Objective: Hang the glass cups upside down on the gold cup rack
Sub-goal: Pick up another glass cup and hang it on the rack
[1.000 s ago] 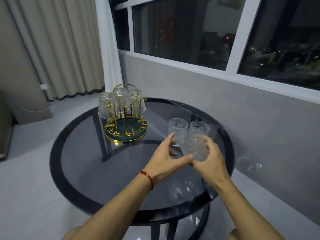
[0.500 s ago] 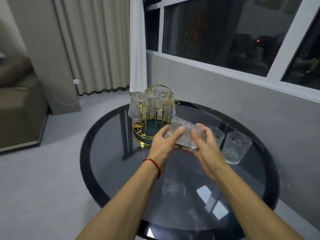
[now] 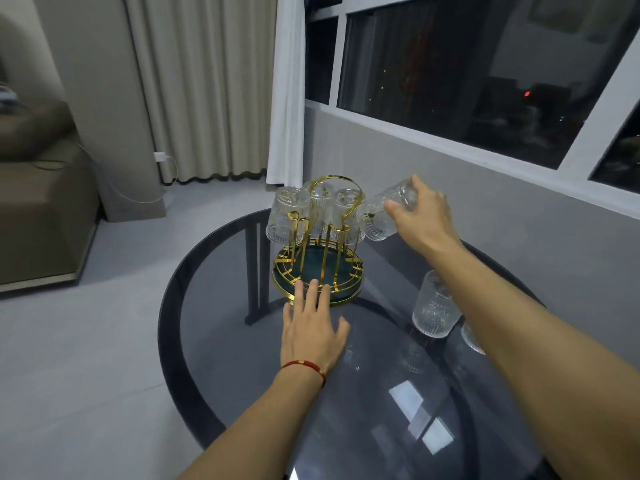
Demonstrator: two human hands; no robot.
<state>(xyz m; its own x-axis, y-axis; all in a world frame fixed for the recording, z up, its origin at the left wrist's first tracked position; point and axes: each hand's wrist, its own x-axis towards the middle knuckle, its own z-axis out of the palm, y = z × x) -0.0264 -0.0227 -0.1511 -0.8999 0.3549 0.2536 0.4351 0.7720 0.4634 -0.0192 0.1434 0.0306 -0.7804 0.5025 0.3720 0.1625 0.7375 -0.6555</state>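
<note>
The gold cup rack [image 3: 320, 271] with a dark green base stands on the far side of the round glass table [image 3: 214, 327]. Three ribbed glass cups [image 3: 285, 216] hang upside down on its prongs. My right hand [image 3: 420, 216] grips a fourth glass cup [image 3: 382, 213], tilted mouth-down at the rack's right side, close to a prong. My left hand [image 3: 313, 330] lies flat on the table with fingers spread, its fingertips touching the rack's front rim. A loose glass cup [image 3: 434, 311] stands upright on the table under my right forearm. Another cup [image 3: 472, 337] is mostly hidden behind that arm.
A grey wall and dark window run close behind the table on the right. Curtains hang at the back, and a brown sofa [image 3: 38, 209] stands at the left across a grey floor. A charger cable trails from a wall socket.
My right hand has carried the cup from in front of me up to the rack's right side and tipped it over. My left hand let go of the cup and dropped to the rack's base.
</note>
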